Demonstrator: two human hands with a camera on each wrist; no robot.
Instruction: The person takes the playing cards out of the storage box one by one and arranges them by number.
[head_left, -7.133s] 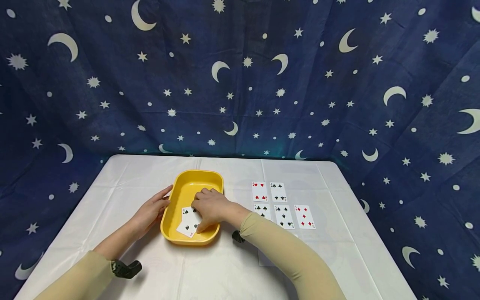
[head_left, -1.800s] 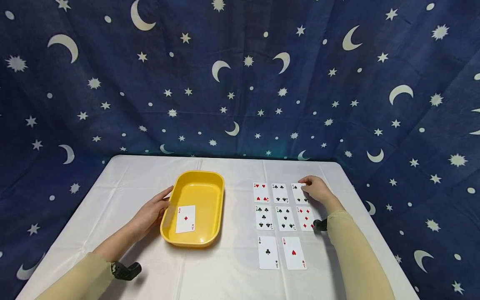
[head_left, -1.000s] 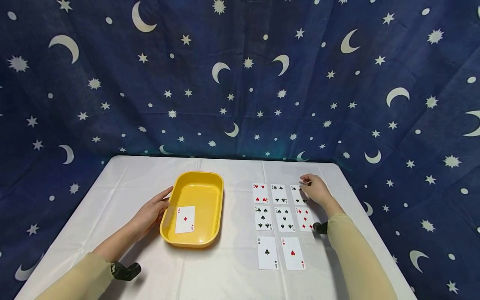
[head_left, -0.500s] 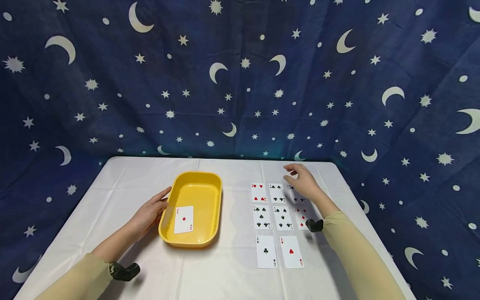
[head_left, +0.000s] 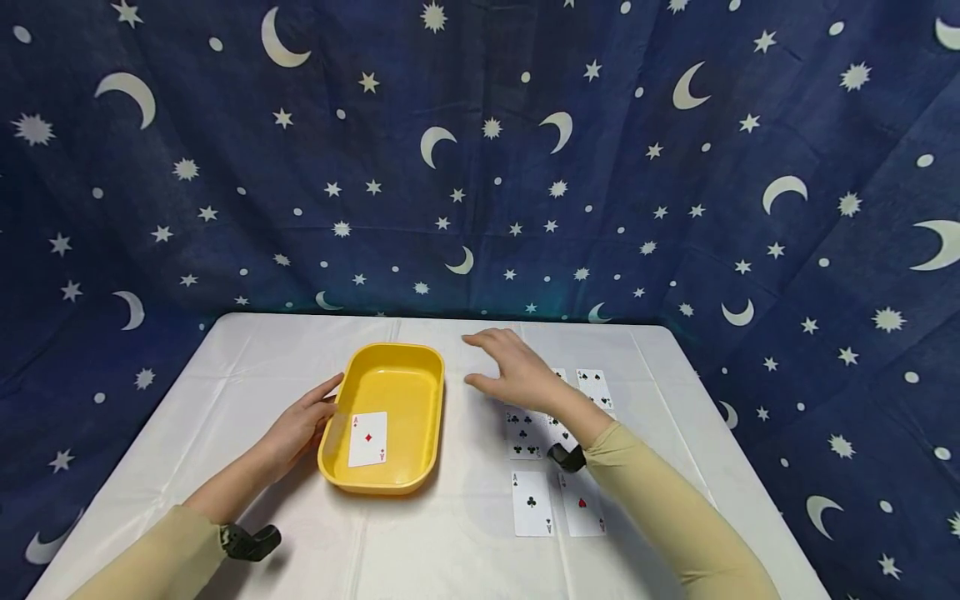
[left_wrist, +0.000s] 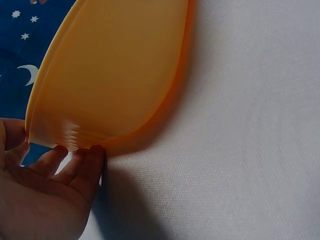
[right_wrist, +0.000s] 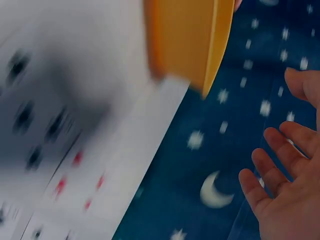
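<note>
In the head view, my left hand [head_left: 300, 425] grips the left side of a yellow tray [head_left: 420, 471], thumb at the rim and fingers against the outer wall [left_wrist: 75, 130]. An ace of diamonds [head_left: 367, 439] lies face up in the tray. My right hand [head_left: 517, 371] hovers between the tray and the playing cards, fingers spread and holding nothing. The right wrist view also shows that hand [right_wrist: 290, 185] empty. Under the right arm lie face-up cards in rows: a four of spades [head_left: 595, 385], a five of clubs [head_left: 522, 429], an ace of clubs [head_left: 531, 517] and an ace of hearts [head_left: 582, 521].
The right hand and forearm hide other cards, among them most of a five of spades [head_left: 557, 433]. A white cloth [head_left: 420, 550] covers the table. Behind it hangs a dark blue curtain [head_left: 480, 250] with moons and stars. Black wrist devices [head_left: 251, 542] sit on both wrists.
The right hand has let go of the four of spades at the top row's right end, lifted, and swung left toward the tray. The left hand and the tray have stayed put.
</note>
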